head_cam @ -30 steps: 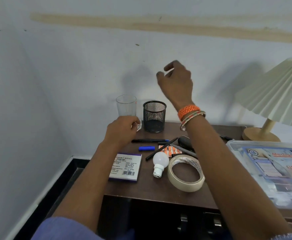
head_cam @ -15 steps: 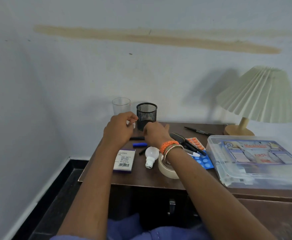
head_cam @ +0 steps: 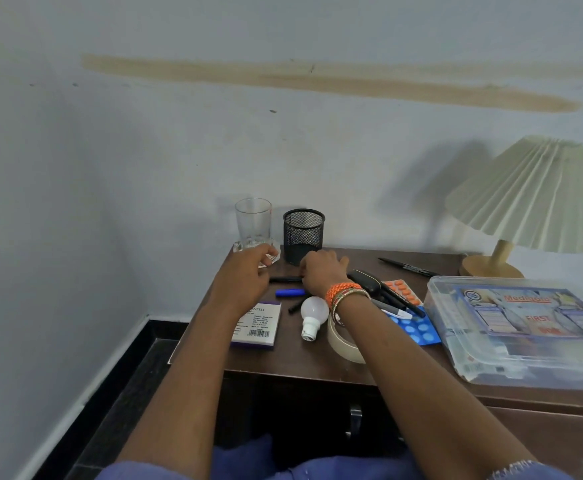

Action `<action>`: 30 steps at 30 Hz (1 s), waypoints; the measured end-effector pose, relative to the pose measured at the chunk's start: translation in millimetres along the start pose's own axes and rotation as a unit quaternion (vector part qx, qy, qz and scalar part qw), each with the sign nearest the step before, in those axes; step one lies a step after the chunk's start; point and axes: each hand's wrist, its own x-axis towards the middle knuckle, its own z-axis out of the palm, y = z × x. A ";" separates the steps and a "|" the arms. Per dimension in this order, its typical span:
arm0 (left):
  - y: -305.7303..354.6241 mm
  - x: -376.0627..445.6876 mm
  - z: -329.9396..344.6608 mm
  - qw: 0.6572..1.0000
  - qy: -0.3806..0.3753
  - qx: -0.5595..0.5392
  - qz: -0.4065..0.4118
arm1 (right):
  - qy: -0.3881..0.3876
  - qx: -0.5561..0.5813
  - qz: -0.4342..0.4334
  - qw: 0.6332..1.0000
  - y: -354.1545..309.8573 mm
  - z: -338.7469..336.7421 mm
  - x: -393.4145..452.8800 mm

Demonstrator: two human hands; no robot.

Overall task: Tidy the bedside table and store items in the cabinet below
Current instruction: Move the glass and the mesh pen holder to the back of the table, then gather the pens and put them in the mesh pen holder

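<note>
On the dark wooden bedside table (head_cam: 293, 362) my right hand (head_cam: 321, 271) reaches down in front of the black mesh pen holder (head_cam: 303, 233). Its curled fingertips close on the right end of a black pen (head_cam: 283, 279) lying flat. My left hand (head_cam: 245, 273) hovers with loosely curled fingers beside the base of an empty glass (head_cam: 253, 220) and holds nothing. A blue cap (head_cam: 290, 292), a white bulb (head_cam: 313, 315), a tape roll (head_cam: 343, 344) and a Faber-Castell box (head_cam: 260, 325) lie nearer me.
A clear first-aid box (head_cam: 525, 327) fills the table's right side, with a pleated lamp (head_cam: 532, 199) behind it. Orange tablets (head_cam: 404, 291), a blue blister pack (head_cam: 414, 329), markers (head_cam: 397, 301) and another pen (head_cam: 407, 266) lie between. The cabinet handle (head_cam: 354, 419) is below.
My right hand dropped from up by the wall to the table and closed on the black pen. My left hand stayed by the glass. The view pulled back.
</note>
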 end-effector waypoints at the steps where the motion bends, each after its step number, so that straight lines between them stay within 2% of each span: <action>1: -0.1 0.0 0.1 1.000 0.002 0.002 0.003 | 0.003 0.001 -0.004 1.000 0.2 -0.9 0.8; 6: -4.3 1.1 1.7 1.000 0.008 0.016 0.020 | 0.006 0.022 -0.022 1.000 -3.0 -8.0 2.0; 10: -5.4 1.3 1.5 0.999 0.001 0.040 0.019 | 0.042 0.159 -0.019 0.986 3.7 -35.3 4.5; 13: 2.7 2.2 2.2 0.995 -0.016 0.095 -0.002 | -0.004 0.321 -0.072 0.944 13.7 -63.8 -1.7; 16: 10.5 3.1 4.4 0.989 -0.011 0.143 0.017 | -0.074 0.425 -0.092 0.897 16.7 -82.3 -12.1; 20: 9.1 3.0 6.1 0.999 -0.052 -0.009 0.005 | -0.140 0.508 -0.102 0.844 19.1 -90.2 -17.9; 21: 6.0 3.8 6.9 0.999 -0.049 -0.014 0.002 | -0.141 0.522 -0.100 0.836 20.2 -89.2 -18.4; 27: 0.4 1.1 11.3 0.999 -0.051 0.016 -0.003 | -0.114 0.564 -0.058 0.816 29.1 -77.5 -19.4; 30: -5.9 2.3 7.5 0.999 -0.046 0.019 -0.019 | -0.007 0.601 0.020 0.799 35.1 -74.8 -9.6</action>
